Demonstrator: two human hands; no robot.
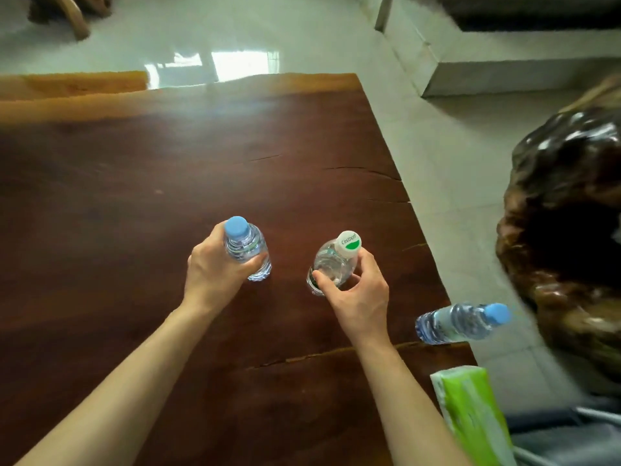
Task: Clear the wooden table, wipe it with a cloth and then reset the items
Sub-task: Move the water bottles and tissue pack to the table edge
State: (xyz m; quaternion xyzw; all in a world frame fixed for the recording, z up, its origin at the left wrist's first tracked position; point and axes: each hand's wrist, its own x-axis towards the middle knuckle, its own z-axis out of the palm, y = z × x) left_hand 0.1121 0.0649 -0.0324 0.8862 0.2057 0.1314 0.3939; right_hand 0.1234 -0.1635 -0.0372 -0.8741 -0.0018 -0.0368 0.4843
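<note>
My left hand is wrapped around a clear water bottle with a blue cap, held upright over the dark wooden table. My right hand grips a second clear bottle with a white and green cap, tilted a little to the right. Whether either bottle's base touches the wood I cannot tell. A third bottle with a blue cap stands at the table's right edge, leaning outward in this wide view.
A green and white tissue pack lies at the table's near right corner. A glossy carved wooden stump stands on the tiled floor to the right. Long cracks run across the tabletop. A grey step rises at the far right.
</note>
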